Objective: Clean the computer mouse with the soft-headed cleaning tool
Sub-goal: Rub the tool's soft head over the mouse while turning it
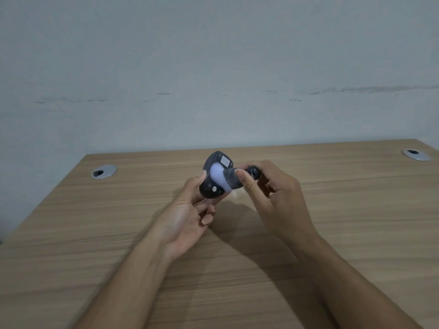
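Pale grey wall (213,67), scuffed with dark streaks, rises behind a light wood-grain laminate desk (356,210) that fills the lower half of the view.

Fingertips of the left hand (187,217) close around the lower end of a dark, rounded plastic computer mouse (215,176): the thumb lies along its left edge, while the other fingers curl in beneath it, two of them bent with their nails showing below the mouse. That grip holds the mouse up above the desk at its middle, underside turned toward the camera, with a pale label and small light pads visible on it.

On the right hand (275,193), the index finger and thumb pinch a dark-handled cleaning tool with a soft white rounded head (226,178); the remaining fingers fold around the handle behind them. Its white head presses against the mouse's underside, near the centre. Motion blur softens both tool and mouse.

Both bare forearms run out from the lower edge of the view and cast shadows on the wood. Two round silver cable grommets sit in the desk, one far left (104,171) and one far right (415,154), each well apart from the hands.
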The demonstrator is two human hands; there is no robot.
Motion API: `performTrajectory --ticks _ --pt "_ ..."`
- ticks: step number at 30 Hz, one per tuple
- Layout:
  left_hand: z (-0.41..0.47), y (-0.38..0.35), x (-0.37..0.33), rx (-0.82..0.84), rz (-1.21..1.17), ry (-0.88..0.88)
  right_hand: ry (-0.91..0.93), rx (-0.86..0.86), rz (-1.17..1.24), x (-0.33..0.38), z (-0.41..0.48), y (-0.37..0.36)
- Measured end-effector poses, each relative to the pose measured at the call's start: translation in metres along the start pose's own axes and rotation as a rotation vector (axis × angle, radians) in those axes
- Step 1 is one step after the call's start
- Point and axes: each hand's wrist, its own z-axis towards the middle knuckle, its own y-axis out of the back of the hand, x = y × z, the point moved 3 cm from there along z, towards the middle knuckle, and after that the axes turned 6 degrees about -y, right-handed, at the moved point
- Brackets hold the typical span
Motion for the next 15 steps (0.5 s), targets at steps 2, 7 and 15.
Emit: performTrajectory --ticks 2,7,15 --pt "0.0 -0.002 -0.001 0.038 -0.006 0.011 -0.07 -0.054 -0.01 -0.005 0.002 0.005" --pt "0.002 -0.001 0.002 0.023 -0.015 0.02 -0.001 0.084 0.056 0.007 -0.003 -0.005" --pt "0.001 0.0 0.002 -0.008 0.025 -0.029 -0.089 -0.01 -0.016 -0.005 0.001 0.003"
